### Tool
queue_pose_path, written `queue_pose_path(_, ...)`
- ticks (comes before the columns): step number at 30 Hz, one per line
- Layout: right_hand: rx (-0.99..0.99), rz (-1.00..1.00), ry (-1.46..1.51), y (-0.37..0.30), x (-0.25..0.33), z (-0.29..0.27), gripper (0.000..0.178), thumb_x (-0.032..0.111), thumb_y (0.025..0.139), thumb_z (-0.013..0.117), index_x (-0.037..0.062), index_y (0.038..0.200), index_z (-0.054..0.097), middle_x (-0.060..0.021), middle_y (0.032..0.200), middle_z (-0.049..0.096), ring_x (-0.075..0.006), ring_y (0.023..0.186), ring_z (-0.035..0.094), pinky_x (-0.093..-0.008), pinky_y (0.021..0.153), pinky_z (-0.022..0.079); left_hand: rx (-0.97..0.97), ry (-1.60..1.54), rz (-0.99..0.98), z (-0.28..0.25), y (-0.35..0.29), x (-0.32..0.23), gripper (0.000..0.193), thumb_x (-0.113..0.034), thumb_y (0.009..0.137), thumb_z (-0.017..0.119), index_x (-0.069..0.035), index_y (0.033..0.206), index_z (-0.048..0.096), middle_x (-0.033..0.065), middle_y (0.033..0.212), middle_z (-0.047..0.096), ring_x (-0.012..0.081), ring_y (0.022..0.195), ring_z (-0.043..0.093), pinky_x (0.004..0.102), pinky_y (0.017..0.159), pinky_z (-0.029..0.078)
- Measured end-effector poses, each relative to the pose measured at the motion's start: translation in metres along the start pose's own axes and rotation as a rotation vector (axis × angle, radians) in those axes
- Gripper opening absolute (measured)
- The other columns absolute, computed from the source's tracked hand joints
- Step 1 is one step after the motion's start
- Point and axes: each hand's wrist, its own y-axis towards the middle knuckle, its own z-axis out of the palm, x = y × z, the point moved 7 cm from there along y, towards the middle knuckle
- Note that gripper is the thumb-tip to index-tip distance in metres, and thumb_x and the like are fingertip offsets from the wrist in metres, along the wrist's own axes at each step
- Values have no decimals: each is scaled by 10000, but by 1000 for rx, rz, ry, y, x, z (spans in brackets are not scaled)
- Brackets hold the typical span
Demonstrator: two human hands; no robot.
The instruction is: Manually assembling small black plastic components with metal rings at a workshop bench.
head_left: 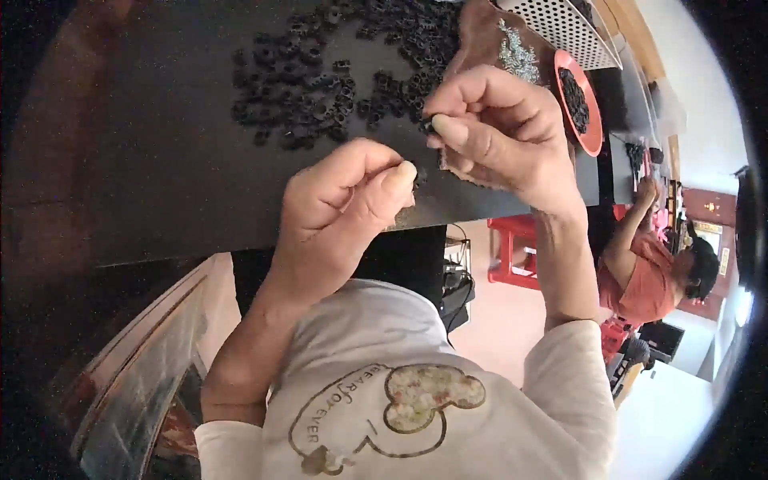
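Above the near edge of a dark table [152,192], my left hand [336,208] is closed in a pinch, thumb against forefinger. A bit of something dark shows at its fingertips, too small to name. To its right and a little farther off, my right hand [504,136] pinches a small black part [432,124], mostly covered by the thumb and forefinger. The two hands are apart. Beyond them lies a wide heap of small black plastic parts [300,100] spread over the tabletop.
Small silvery metal pieces [518,54] lie on a brown cloth [478,36] at the right. Near them stand a white perforated basket [564,28] and a red oval dish [594,132] of dark pieces. A red stool [512,252] and another person [648,276] are farther right.
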Motion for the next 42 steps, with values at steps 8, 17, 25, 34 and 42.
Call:
queue_pose_path(8,45,23,77,-21,-3,0,82,74,880,661,21,941,652,13,756,642,-23,576,541,-167,491,388,26,-47,-41,3,1,6,217,-182,970,524,18,1018,595,65,798,635,83,634,538,230,603,453)
queue_pose_path(17,71,34,154,-21,-8,1,48,45,869,648,15,907,645,5,730,649,-19,560,549,-163,461,374,73,-72,-86,4,0,8,240,-187,978,509,28,1063,577,73,825,625,90,660,519,233,620,442)
queue_pose_path(25,163,97,172,-23,-8,5,52,23,868,650,18,919,640,-4,760,664,-24,571,563,-158,476,403,35,-128,-74,5,0,8,216,-221,990,531,-27,941,614,-16,718,589,-11,520,433,158,421,338)
queue_pose_path(34,200,82,274,-20,-10,11,186,-46,849,615,2,1027,596,-31,801,653,-44,602,577,-172,516,441,117,-14,-76,4,1,8,242,-217,968,530,14,989,596,32,776,609,63,627,484,220,578,417)
queue_pose_path(42,292,127,298,-17,-10,14,265,-60,819,594,-69,1082,571,-103,848,661,-88,635,629,-178,505,490,100,-109,-71,3,2,8,207,-202,977,553,-29,878,609,-45,683,545,-3,509,426,168,430,322)
